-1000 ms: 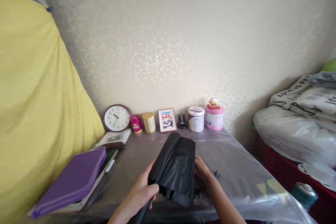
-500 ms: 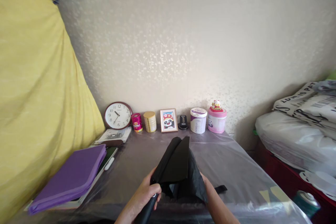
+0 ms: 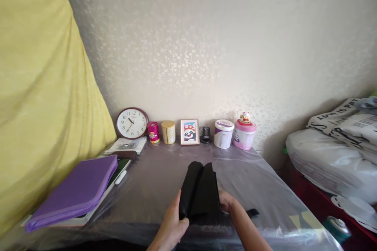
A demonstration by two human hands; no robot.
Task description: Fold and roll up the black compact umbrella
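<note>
The scene is seen by one camera that is worn on the head, above the near side of the desk (image 3: 159, 180). It is faced forward and somewhat downward. The wall (image 3: 265, 47) is shown farther away, across the upper half; the hands (image 3: 172, 223) are seen from behind, quite near, at bottom centre.

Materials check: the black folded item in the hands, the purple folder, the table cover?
Black folded item: likely thin synthetic fabric, low sheen; folded, overlapping panels, but too dark to show any weave.
Purple folder: fabric or soft plastic, mostly matte; soft edges and a border strip, either fits.
Table cover: likely plastic film, glossy; wrinkles and streaky highlights.
</note>
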